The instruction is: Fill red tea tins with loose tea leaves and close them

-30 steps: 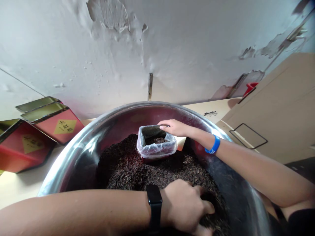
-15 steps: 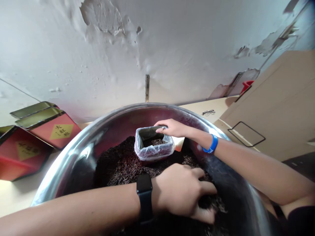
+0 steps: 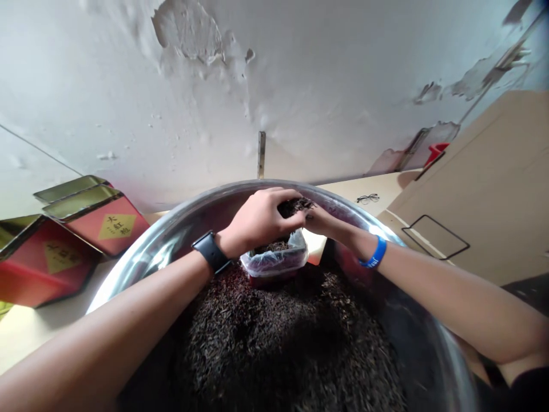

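A handful of dark dried tea leaves (image 3: 297,206) sits in the curled fingers of my left hand (image 3: 261,216), just above the tin. This tin (image 3: 274,280) is red below and has a clear plastic liner (image 3: 278,262) folded over its rim. Some tea shows inside its mouth. At the tin's far right rim is my right hand (image 3: 321,222), its fingers mostly hidden behind the left hand. Beneath, a wide heap of loose tea (image 3: 274,337) fills the bottom of a shiny metal basin (image 3: 128,274), with the tin standing on the heap's far part.
Several red tins (image 3: 124,224) with yellow labels and open tops stand on the left. Eyeglasses (image 3: 368,198) lie on the pale surface beyond the basin. A large cardboard box (image 3: 484,189) is at the right, and a peeling wall (image 3: 326,86) rises behind.
My left hand has risen from the tea heap at the lower right to above the tin, bringing a handful of tea. My right hand stays at the tin's rim.
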### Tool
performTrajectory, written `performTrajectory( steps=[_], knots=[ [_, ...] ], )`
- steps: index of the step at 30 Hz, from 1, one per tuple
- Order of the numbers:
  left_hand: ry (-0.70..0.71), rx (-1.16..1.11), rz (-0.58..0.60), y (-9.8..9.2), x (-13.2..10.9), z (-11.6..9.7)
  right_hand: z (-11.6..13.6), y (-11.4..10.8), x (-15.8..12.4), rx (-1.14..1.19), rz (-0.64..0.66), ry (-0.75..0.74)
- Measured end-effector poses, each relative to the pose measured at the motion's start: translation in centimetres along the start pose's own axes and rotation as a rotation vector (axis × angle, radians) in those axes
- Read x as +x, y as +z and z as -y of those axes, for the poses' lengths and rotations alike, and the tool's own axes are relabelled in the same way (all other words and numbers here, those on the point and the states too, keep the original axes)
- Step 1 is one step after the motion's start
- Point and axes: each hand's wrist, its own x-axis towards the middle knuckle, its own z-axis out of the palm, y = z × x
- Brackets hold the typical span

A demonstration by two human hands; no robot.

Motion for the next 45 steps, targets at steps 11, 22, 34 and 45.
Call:
performTrajectory(
  steps=[11,22,34,45],
  knots=[
    [-0.05,0.035,-0.016,0.0,0.0,2.0,-0.6,-0.7,0.7,0.208,-0.102,0.018],
    [-0.061,0.068,-0.025,0.1,-0.1,2.5,0.3,-0.3,0.3,0.228,-0.19,0.132],
    [-0.05,0.077,-0.028,0.2,-0.2,2.7,-0.1,-0.3,0.5,0.19,-0.211,0.145],
    [-0.05,0.088,-0.027,0.3,-0.3,2.6,-0.7,-0.6,0.7,0.151,-0.231,0.129]
  ],
)
